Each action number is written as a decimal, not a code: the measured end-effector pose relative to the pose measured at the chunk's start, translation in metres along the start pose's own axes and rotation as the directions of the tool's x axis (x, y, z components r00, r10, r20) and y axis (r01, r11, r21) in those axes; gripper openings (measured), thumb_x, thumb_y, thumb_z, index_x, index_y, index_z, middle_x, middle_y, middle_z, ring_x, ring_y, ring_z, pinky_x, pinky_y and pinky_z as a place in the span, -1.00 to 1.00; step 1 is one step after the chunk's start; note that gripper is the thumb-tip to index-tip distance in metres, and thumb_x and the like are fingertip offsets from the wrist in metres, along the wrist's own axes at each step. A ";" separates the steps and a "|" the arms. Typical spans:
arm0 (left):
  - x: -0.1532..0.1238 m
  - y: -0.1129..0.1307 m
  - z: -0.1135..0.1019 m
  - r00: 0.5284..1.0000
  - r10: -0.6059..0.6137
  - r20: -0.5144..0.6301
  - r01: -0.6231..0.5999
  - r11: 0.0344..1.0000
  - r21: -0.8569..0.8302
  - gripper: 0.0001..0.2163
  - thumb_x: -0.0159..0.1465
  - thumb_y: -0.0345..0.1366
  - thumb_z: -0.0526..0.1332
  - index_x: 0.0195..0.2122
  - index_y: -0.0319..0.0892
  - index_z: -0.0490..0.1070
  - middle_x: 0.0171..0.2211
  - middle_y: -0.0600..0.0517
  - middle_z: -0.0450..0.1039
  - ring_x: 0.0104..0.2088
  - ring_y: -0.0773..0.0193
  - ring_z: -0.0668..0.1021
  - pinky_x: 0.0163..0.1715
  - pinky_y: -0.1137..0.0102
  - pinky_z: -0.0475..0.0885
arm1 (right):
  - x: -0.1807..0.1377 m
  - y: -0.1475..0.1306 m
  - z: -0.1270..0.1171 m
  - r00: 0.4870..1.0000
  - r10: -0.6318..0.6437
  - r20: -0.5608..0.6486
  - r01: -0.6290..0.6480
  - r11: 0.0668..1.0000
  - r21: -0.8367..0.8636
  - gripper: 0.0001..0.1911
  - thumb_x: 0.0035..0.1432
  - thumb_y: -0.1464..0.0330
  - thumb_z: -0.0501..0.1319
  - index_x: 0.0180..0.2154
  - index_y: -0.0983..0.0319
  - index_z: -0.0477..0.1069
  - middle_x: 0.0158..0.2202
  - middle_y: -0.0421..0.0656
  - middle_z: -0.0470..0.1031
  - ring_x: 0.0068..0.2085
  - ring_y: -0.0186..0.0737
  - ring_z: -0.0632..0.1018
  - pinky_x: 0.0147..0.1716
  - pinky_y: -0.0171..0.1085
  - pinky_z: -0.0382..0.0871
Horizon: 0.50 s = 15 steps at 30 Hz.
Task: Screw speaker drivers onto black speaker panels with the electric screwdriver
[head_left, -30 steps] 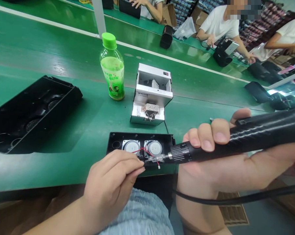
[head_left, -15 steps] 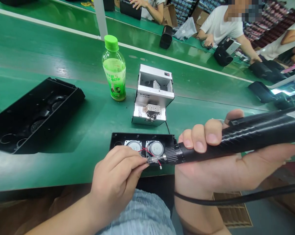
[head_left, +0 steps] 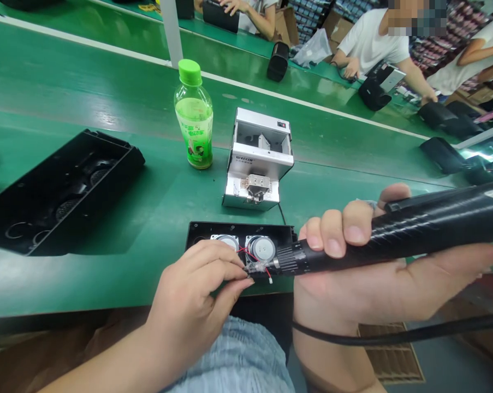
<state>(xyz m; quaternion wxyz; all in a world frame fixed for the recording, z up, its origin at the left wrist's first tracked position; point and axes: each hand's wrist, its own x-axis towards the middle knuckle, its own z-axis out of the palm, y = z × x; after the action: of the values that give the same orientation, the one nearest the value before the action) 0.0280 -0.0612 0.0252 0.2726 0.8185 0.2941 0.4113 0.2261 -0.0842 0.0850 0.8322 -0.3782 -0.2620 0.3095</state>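
My right hand (head_left: 344,256) is wrapped round a black electric screwdriver (head_left: 430,218), held nearly level with its nose toward the left. Clear tape covers the screwdriver's tip. My left hand (head_left: 203,286) is closed in a pinch at that tip; whatever lies between the fingertips is too small to make out. Behind both hands lies a black speaker housing (head_left: 203,228) with two round silver speakers (head_left: 263,249) in it. Red wires cross the speakers, and a small white plug (head_left: 270,280) hangs from one. My left hand hides part of the housing.
Beyond the housing stands a silver screw feeder (head_left: 258,158) marked WEIXIN, beside a green drink bottle (head_left: 195,117). An open black shell (head_left: 61,191) lies at left on the green bench (head_left: 107,278). Co-workers handle black speaker boxes (head_left: 373,94) across the bench.
The whole view has shifted slightly, so things sit a little further right. Both hands keep their places at the screwdriver, with the left fingers still pinched at its tip.
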 end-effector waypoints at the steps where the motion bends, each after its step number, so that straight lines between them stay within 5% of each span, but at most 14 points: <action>1: 0.001 0.000 -0.001 1.000 -0.009 0.009 0.009 1.000 -0.007 -0.89 0.39 -0.46 0.41 -0.25 -0.12 0.56 -0.27 0.10 0.68 -0.21 0.30 0.70 -0.12 0.39 0.66 | -0.001 0.000 0.000 1.000 -0.007 0.006 0.007 1.000 0.005 -0.42 0.19 -0.26 0.31 -0.13 0.10 0.53 -0.62 -0.41 0.44 -0.70 -0.34 0.38 -0.66 -0.30 0.31; 10: 0.006 -0.003 -0.005 0.987 -0.132 0.090 0.142 0.982 -0.126 -0.86 0.34 -0.45 0.44 -0.32 -0.08 0.59 -0.33 0.15 0.71 -0.24 0.28 0.74 -0.14 0.36 0.67 | -0.010 -0.011 0.006 0.997 0.083 0.002 -0.082 0.994 -0.072 -0.50 0.24 -0.19 0.38 -0.12 0.07 0.50 -0.57 -0.40 0.48 -0.63 -0.32 0.41 -0.55 -0.26 0.36; 15: 0.016 -0.007 -0.014 0.849 -0.365 0.381 0.472 0.849 -0.239 -0.83 0.26 -0.45 0.43 -0.44 -0.05 0.61 -0.39 0.13 0.69 -0.39 0.28 0.70 -0.40 0.46 0.60 | -0.014 -0.013 0.002 0.988 0.144 0.052 -0.143 0.990 -0.020 -0.50 0.28 -0.19 0.36 -0.05 0.05 0.52 -0.54 -0.39 0.48 -0.62 -0.33 0.42 -0.53 -0.25 0.40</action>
<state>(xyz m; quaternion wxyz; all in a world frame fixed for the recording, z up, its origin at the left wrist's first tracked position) 0.0224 -0.0417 0.0359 0.5313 0.7330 0.3474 0.2444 0.2195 -0.1001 0.0936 0.7975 -0.3944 -0.2586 0.3762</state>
